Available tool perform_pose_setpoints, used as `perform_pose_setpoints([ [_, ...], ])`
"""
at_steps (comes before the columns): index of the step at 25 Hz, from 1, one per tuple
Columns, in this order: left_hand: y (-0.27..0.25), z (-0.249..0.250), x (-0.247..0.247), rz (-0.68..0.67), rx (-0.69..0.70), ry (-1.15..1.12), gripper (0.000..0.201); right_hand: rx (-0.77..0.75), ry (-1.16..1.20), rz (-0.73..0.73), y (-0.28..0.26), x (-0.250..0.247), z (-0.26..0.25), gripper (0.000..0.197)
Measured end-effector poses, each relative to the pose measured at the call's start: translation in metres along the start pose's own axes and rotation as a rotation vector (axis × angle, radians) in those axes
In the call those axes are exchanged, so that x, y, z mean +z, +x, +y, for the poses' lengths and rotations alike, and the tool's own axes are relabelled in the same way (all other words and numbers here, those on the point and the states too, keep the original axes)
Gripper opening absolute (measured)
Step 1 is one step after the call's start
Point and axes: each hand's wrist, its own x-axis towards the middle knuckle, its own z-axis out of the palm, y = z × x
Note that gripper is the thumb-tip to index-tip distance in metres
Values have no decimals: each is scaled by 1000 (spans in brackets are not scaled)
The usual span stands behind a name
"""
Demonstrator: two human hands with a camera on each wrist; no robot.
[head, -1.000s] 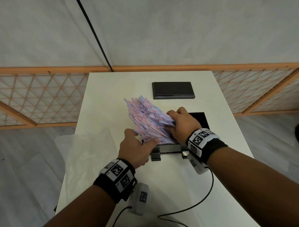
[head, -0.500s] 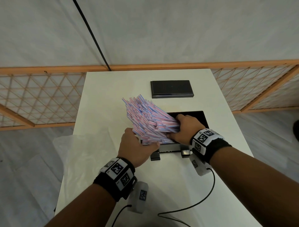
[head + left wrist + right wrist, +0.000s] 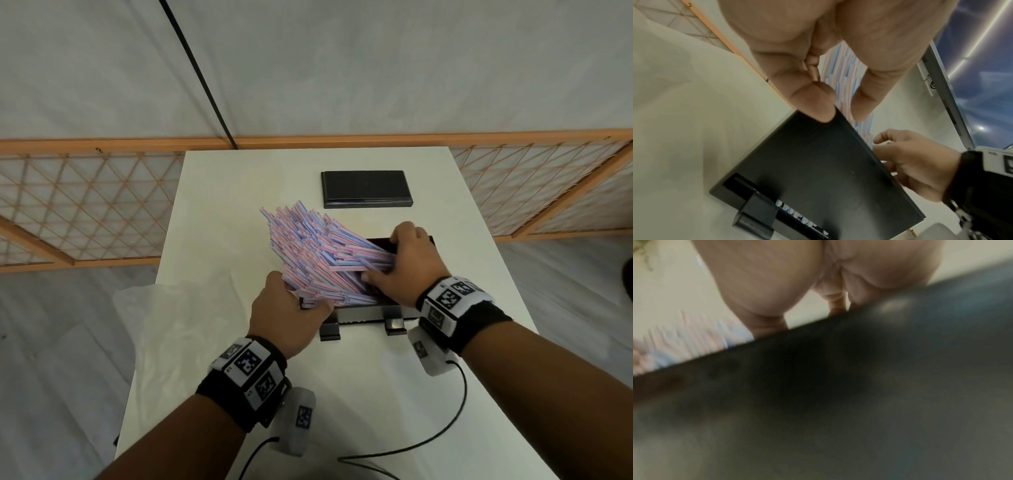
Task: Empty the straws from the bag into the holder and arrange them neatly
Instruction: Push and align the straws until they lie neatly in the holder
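A thick bundle of pink-and-blue striped straws (image 3: 315,253) fans up and to the left out of the black holder (image 3: 363,313) in the middle of the white table (image 3: 359,394). My left hand (image 3: 291,308) grips the bundle's lower left part, just over the holder's left end. In the left wrist view the straws (image 3: 844,73) run between the fingers (image 3: 813,100) and thumb of this left hand (image 3: 840,110). My right hand (image 3: 400,263) is curled over the straws' right ends inside the holder. The right wrist view is blurred, showing straws (image 3: 684,340) above the holder's dark wall (image 3: 838,386).
The crumpled clear plastic bag (image 3: 171,322) lies at the table's left edge. A flat black lid (image 3: 366,188) sits at the back of the table. A black cable (image 3: 445,442) loops over the near part. An orange lattice fence (image 3: 85,205) stands behind.
My right hand has slid right and down, carrying the straws' right ends deeper into the holder. The bundle now lies lower. The left hand has stayed at the holder's left end.
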Motion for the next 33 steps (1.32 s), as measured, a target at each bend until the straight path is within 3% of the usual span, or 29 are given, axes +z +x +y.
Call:
perform_pose_setpoints([
  [3,-1,2,0,-4,-43,-24,53,-21,-18,-101,-19,-5,15,56],
  [6,-2,4,3,-78,-29,-38,34,-129,-32,-273,-37,9,20,55],
  [10,-1,3,2,-142,59,17,22,-112,43,-219,-39,22,20,35],
  [15,-8,-3,-1,-146,78,-13,29,-135,121,-188,-52,27,21,39],
  [18,-7,-11,-8,-84,27,66,29,-196,144,-162,-67,36,20,43],
  [21,-9,-16,-14,-13,-44,87,45,-223,98,-175,-71,40,18,38],
  [24,-17,-10,-15,35,-11,82,27,-253,35,-260,-71,39,15,35],
  [25,-20,-7,-16,64,15,82,22,-276,41,-280,-72,39,14,43],
  [29,-20,-4,-18,156,11,13,21,-309,197,-243,-71,37,15,49],
  [33,-21,-8,-14,181,46,-22,13,-270,177,-223,-70,33,11,44],
])
